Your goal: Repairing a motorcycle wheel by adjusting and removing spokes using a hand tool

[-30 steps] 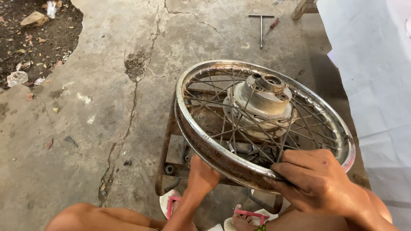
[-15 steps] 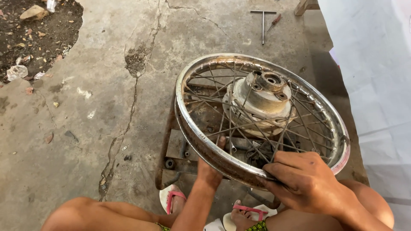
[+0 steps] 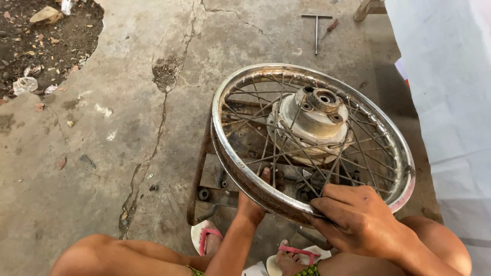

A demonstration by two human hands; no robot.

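Right hand (image 3: 358, 214) clamped over near wheel rim (image 3: 230, 153), steadying; left hand (image 3: 253, 202) gripping rim from beneath.

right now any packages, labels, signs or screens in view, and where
No labels, signs or screens show.
Crumpled clear plastic wrapper: far left, at the edge of the dirt patch, whitish and shapeless.
Small white scrap of packaging: top left on the dirt, partly cut off by the frame.

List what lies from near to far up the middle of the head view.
Pink-strapped sandals → left hand under the rusty chrome spoked wheel rim → grey metal hub → steel T-handle wrench on cracked concrete floor.
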